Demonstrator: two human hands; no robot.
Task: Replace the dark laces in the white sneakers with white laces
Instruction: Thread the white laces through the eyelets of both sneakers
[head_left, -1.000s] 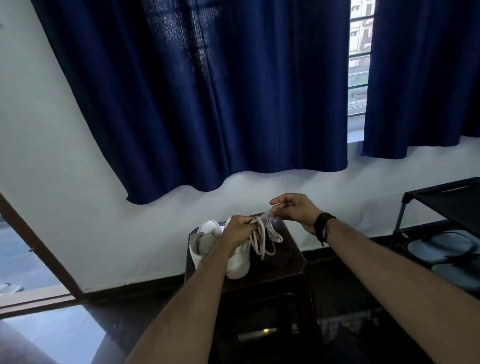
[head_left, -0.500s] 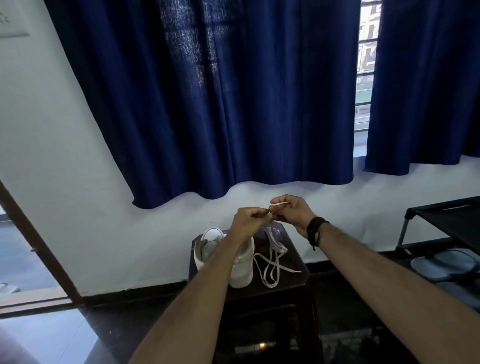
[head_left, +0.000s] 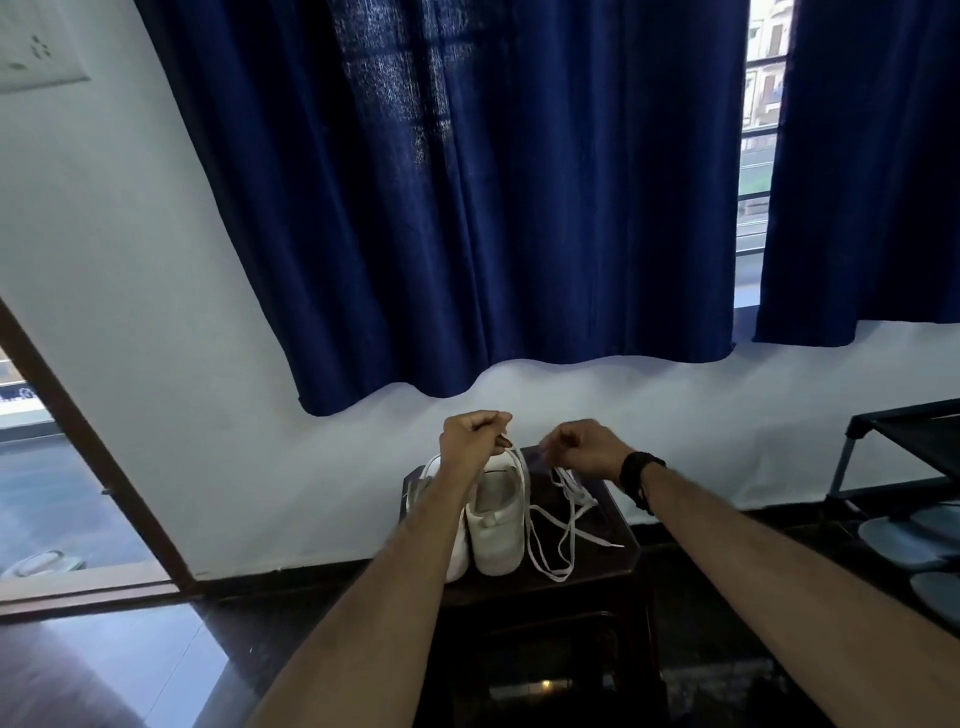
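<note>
Left hand (head_left: 475, 439): curled in a fist at 12 o'clock above the sneakers, pinching one end of a white lace (head_left: 521, 470) that ran down beside the shoe, likely raised to draw it out straight
Right hand (head_left: 584, 447): fingers curled, apparently pinching more white lace at 1 o'clock of the stool (head_left: 613, 577), probably to part the strands
White sneakers (head_left: 493, 525): side by side on the stool, toes toward the person, no laces visible in the eyelets, so ready for threading
Loose lace (head_left: 563, 535): tangled at 3 o'clock of the sneakers
Dark laces: not seen
</note>
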